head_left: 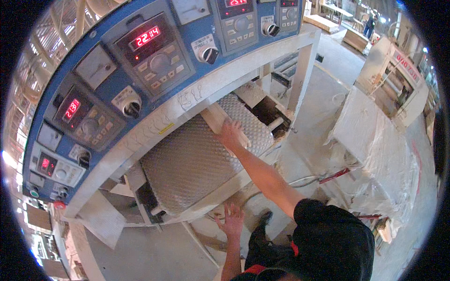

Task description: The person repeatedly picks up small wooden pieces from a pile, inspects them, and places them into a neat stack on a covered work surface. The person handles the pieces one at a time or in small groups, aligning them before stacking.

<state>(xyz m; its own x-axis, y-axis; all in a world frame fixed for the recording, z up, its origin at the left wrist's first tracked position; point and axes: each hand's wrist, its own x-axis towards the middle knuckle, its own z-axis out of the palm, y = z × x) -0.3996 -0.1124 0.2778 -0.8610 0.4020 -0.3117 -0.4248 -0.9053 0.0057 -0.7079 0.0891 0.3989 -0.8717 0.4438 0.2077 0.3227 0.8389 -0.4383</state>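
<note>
A pale wooden board (213, 117) lies on a studded conveyor belt (187, 164), its far end reaching under the machine's front beam. My right hand (229, 135) is laid across the near part of the board and grips it, the fingers partly over its far side. Below the belt's near edge, my left hand (231, 220) hangs in the air with fingers spread and holds nothing.
Above the belt runs a blue control panel (105, 58) with knobs, switches and red digital displays. On the right stands a plastic-wrapped stack (375, 145), with another machine (393, 79) behind it. A hose (300, 181) crosses the floor. A person (370, 24) stands far off.
</note>
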